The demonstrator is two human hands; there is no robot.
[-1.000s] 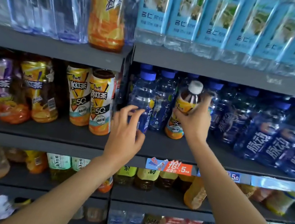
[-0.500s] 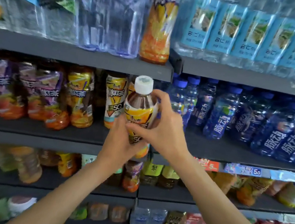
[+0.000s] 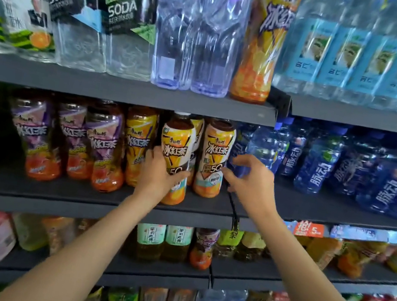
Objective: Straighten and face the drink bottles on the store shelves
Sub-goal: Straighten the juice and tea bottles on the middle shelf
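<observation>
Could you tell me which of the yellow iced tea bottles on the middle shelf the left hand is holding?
The front iced tea bottle, gripped by the left hand; it stands forward of its neighbour, which no hand holds.

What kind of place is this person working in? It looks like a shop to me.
Most likely a shop's drinks aisle. Dark tiered shelves carry rows of matching bottles: iced tea, blue sports drinks, soda water. A red price tag is clipped to a shelf edge. The left hand grips an iced tea bottle.

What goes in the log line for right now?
left hand grips iced tea bottle on middle shelf | right hand open, holds nothing
</observation>
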